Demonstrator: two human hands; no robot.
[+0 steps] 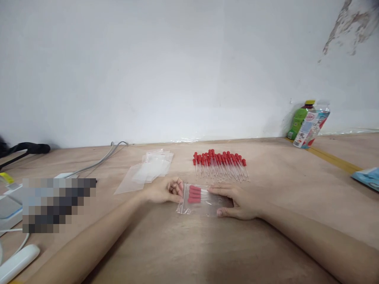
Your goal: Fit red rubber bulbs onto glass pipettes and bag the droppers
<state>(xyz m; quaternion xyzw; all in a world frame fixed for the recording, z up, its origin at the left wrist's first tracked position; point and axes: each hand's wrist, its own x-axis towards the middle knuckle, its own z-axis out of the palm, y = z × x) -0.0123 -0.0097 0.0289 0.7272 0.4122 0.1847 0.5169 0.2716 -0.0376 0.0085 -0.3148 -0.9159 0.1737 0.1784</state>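
A clear zip bag (211,205) lies flat on the wooden table, with several red-capped droppers (194,194) inside, their red bulbs toward its left end. My left hand (168,190) is closed at the bag's left, zip end, fingers curled and thumb at the edge. Over the right end rests my right hand (239,201), fingers spread along the upper side and thumb at the lower side. Behind the bag is a pile of red-topped clear droppers (220,163). Flat clear bags (151,169) overlap each other at the back left.
A green bottle (297,123) and a printed carton (312,128) stand by the wall at the right. A blue packet (368,177) lies at the right edge. Grey cables (100,161), a blurred-out object (57,205) and a white device (19,262) are on the left.
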